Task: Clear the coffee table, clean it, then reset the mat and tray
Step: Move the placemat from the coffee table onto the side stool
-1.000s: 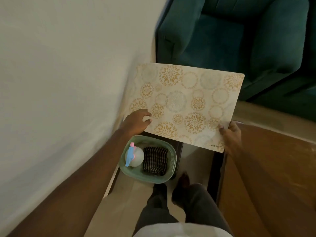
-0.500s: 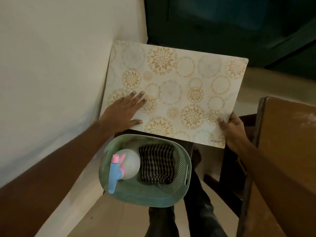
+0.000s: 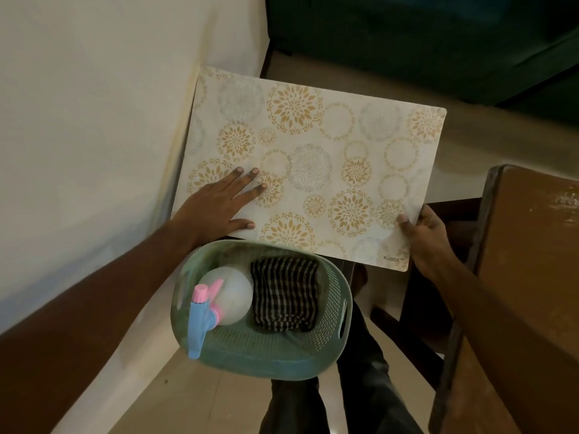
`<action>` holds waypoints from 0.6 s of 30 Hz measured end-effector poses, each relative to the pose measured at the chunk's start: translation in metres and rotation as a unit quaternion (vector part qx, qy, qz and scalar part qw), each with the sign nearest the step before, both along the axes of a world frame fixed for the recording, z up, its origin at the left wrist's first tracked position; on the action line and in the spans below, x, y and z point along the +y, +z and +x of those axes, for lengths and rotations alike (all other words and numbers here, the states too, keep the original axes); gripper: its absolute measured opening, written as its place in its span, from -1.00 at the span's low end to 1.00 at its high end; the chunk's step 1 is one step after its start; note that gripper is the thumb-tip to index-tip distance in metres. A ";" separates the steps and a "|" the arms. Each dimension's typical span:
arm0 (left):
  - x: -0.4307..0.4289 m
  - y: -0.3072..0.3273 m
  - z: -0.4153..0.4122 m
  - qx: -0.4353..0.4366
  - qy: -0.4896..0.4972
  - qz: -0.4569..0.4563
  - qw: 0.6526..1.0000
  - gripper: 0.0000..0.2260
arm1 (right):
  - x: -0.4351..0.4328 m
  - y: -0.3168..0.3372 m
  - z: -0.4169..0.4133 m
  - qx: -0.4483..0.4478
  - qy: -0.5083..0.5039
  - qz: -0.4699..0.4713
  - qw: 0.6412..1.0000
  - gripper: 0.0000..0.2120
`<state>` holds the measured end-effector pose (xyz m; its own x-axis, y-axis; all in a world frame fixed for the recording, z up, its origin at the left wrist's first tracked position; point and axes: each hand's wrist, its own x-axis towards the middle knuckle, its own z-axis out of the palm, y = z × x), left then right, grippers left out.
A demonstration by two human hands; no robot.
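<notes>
A cream mat (image 3: pixel 313 164) with gold and grey flower circles lies flat beside the white wall, over a dark stool. My left hand (image 3: pixel 216 205) rests flat on its near left part, fingers straight. My right hand (image 3: pixel 423 236) pinches the mat's near right corner, thumb on top. Just in front of the mat stands a green perforated basket (image 3: pixel 332 314) holding a white spray bottle (image 3: pixel 225 296) with a blue and pink trigger and a folded black-and-white checked cloth (image 3: pixel 285 296).
A brown wooden table (image 3: pixel 526 277) fills the right side, its dark edge close to my right arm. A teal sofa (image 3: pixel 423 42) sits at the back. The white wall (image 3: pixel 94 120) is at the left. My dark-trousered legs (image 3: pixel 329 402) stand on pale floor tiles.
The mat has come down from a raised tilt to lie flat. My left hand went from gripping its edge to lying flat on top. The view has drawn nearer.
</notes>
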<state>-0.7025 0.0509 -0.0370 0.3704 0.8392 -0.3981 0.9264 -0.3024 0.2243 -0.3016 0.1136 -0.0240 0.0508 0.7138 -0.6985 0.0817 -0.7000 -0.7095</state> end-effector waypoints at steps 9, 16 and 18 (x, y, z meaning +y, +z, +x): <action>-0.010 0.000 -0.006 -0.022 -0.004 -0.010 1.000 -0.32 | -0.015 -0.009 0.000 -0.040 -0.011 -0.012 0.999 -0.69; 0.012 0.021 -0.006 -0.025 -0.008 0.003 1.000 -0.39 | -0.010 -0.003 -0.020 -0.261 0.090 0.048 0.960 -0.36; 0.019 0.034 -0.001 -0.021 0.011 0.008 1.000 -0.40 | -0.011 0.009 -0.029 -0.328 0.147 0.089 0.929 -0.33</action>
<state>-0.7037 0.0702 -0.0025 0.3676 0.8532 -0.3700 0.9228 -0.2855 0.2586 -0.3310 0.1026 -0.0152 0.2086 0.8653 -0.4558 0.7068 -0.4555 -0.5412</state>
